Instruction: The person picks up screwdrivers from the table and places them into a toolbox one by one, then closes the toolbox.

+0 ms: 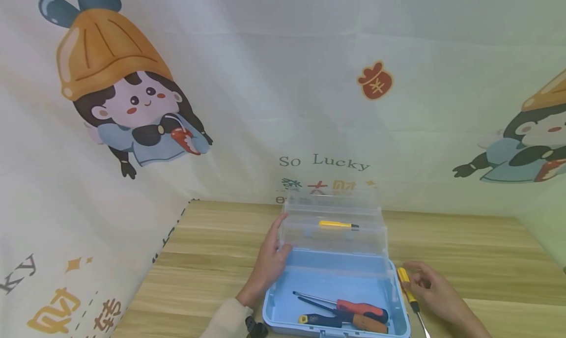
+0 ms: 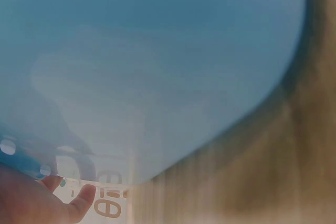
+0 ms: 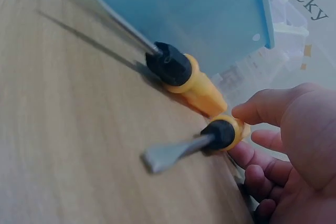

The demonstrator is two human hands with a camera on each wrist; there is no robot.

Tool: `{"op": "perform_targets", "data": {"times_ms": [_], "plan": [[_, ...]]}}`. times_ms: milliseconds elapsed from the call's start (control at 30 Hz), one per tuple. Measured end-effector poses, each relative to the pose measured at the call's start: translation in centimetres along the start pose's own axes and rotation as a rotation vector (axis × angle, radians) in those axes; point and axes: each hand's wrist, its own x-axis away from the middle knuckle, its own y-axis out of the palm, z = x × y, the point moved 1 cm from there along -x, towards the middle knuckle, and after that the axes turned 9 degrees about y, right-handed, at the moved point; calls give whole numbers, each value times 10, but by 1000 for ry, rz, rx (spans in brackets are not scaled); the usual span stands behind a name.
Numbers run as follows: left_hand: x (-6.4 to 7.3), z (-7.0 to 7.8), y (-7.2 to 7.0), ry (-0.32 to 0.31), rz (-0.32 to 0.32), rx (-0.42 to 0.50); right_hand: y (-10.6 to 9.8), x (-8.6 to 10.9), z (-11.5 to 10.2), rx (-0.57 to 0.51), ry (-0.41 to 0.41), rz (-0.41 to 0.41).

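Observation:
My left hand [image 1: 270, 259] grips the raised clear lid [image 1: 331, 239] of a light blue toolbox [image 1: 305, 274] at its left side, thumb in front of the edge. To the right of the box, my right hand [image 1: 435, 291] pinches a yellow-handled flat-blade screwdriver [image 3: 218, 134] between thumb and fingers, low over the table. Another yellow and black screwdriver [image 3: 169, 65] lies against the box's right side in the right wrist view. Inside the box are a red and black screwdriver [image 1: 360, 308], an orange-handled tool [image 1: 367, 323] and a dark tool with a yellow end [image 1: 320, 320].
A small yellow tool [image 1: 336, 224] shows in the clear lid. Under the box is a wood-grain table [image 1: 212, 244]. A printed cloth [image 1: 265, 82] with cartoon figures hangs behind and along the sides.

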Motion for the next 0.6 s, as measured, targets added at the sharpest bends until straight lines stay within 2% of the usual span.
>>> {"op": "perform_targets", "data": {"times_ms": [400, 600], "plan": [[0, -1, 0, 14, -1, 3, -5, -1, -2, -54, 62, -24], [0, -1, 0, 9, -3, 4, -6, -1, -2, -64, 77, -2]]}}
